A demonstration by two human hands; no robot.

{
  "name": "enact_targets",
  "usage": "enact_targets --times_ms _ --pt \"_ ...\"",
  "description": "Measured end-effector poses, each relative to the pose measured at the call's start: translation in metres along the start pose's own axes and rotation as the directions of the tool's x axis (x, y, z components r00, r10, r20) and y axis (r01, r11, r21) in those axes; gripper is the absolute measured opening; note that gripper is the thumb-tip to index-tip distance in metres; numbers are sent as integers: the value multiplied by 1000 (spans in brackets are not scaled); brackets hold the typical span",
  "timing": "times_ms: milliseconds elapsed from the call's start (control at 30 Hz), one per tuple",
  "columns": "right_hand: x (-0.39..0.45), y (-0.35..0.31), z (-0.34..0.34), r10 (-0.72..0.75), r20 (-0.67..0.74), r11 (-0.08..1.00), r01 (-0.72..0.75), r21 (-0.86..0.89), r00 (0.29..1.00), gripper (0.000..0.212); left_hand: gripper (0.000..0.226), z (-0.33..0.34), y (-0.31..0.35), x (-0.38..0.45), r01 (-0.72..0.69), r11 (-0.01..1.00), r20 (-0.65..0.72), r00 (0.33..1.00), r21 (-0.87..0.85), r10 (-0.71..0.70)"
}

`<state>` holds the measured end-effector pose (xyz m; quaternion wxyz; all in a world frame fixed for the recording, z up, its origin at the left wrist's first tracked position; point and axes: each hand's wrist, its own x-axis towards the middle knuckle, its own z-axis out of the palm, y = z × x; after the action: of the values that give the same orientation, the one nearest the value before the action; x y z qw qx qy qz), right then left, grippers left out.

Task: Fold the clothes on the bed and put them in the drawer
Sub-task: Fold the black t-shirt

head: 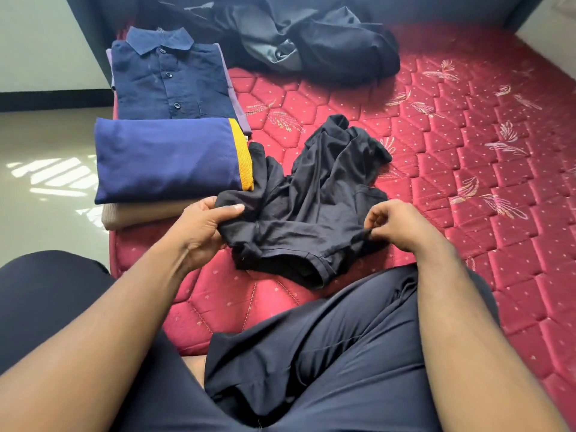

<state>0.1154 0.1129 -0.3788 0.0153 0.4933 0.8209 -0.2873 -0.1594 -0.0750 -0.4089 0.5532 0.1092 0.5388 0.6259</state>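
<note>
Left hand (202, 227) grips black garment (311, 207) edge, right hand (396, 226) pinches its hem; folded shirts (168, 120) along bed (467, 151) left edge.

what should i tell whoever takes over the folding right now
Left hand grips the left edge of the crumpled black garment; right hand pinches its right edge. It lies unfolded on the red mattress.
Done: folded navy button shirt, and a folded blue garment with yellow trim on a beige one, at the mattress's left edge.
Left: fold the black garment, then the dark pile at the far end. No drawer in view; nothing put away yet.
</note>
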Motion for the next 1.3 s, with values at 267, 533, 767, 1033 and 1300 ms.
enact_targets --times_ms 267,533,767,1033,1300 --pt "-1 -45 19 -256 -300 905 337 261 919 40 17 31 6 2 -173 942 30 985 288 171" --pt "24 -37 36 -351 -311 919 388 65 883 25 3 -7 -18 8 54 953 -12 999 297 -53" --pt "24 -38 55 -428 -18 902 425 -78 904 35 27 -3 -24 14 -53 977 -55 996 207 66" --pt "28 -44 69 -436 -101 884 405 -232 894 6 70 -5 -17 9 77 995 76 994 60 -82" --pt "-6 -56 32 -173 -441 719 419 554 881 19 8 -27 14 14 -210 941 -66 978 -266 200"
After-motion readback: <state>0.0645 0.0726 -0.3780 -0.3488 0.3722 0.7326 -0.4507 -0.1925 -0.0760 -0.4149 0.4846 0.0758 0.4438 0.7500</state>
